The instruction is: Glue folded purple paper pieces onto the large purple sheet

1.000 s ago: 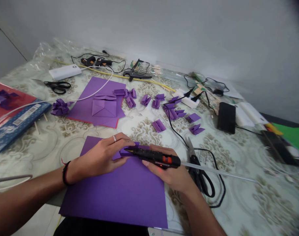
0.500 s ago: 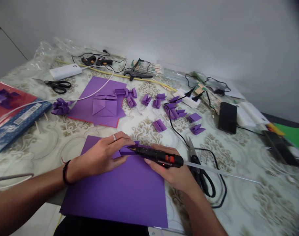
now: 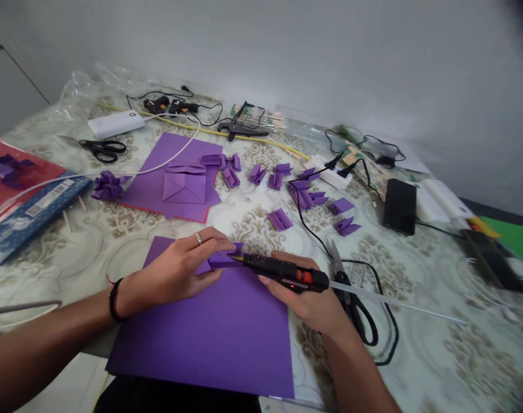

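In my right hand (image 3: 306,295) is a black hot glue gun (image 3: 274,268) with orange marks and a small red light. A long clear glue stick (image 3: 394,301) sticks out of its back end. Its metal nozzle points left at a small folded purple paper piece (image 3: 220,259). My left hand (image 3: 188,261), with a ring on one finger, pinches that piece by its left part. Both hands are over a large purple paper sheet (image 3: 213,344) at the table's near edge.
Several folded purple pieces (image 3: 302,198) lie across the middle. Black-handled scissors (image 3: 351,301) rest beside my right wrist, near a black cord. A white power strip (image 3: 330,172), a dark phone (image 3: 399,206) and another pair of scissors (image 3: 101,149) lie farther off.
The glue gun and my right hand have shifted slightly right, so the nozzle has slid rightward along the folded piece. My left hand keeps its pinch.
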`<state>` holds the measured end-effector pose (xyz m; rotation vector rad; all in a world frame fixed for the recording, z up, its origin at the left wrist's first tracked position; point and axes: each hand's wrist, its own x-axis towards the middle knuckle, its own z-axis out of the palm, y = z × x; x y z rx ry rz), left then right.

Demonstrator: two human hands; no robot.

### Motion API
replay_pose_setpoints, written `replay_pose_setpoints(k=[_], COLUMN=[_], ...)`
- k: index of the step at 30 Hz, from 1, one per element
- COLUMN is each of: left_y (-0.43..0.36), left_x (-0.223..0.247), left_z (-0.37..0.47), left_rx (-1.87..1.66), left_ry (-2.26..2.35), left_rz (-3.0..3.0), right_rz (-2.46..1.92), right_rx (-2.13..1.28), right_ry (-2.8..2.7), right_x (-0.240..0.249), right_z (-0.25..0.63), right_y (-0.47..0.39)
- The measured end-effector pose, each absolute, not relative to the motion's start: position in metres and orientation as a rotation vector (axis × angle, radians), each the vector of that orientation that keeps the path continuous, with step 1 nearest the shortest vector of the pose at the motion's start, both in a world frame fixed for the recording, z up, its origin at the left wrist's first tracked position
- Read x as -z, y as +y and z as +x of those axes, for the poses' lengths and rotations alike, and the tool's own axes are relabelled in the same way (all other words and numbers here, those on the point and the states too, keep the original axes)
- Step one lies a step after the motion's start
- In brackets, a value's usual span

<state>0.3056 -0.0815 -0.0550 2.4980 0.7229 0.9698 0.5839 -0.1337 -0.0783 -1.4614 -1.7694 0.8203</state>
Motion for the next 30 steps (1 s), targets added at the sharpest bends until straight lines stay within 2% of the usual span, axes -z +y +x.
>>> replay_pose_setpoints(k=[30], left_y=[-0.082], left_x=[0.055], left_z=[0.303], left_rx=[-0.976], left_ry=[0.741], left_rz=[2.602], right_rz=[-1.442], right_rx=[-0.911], right_ry=[-1.770], right_x=[0.053], right_z=[0.572], right_y=[-0.125])
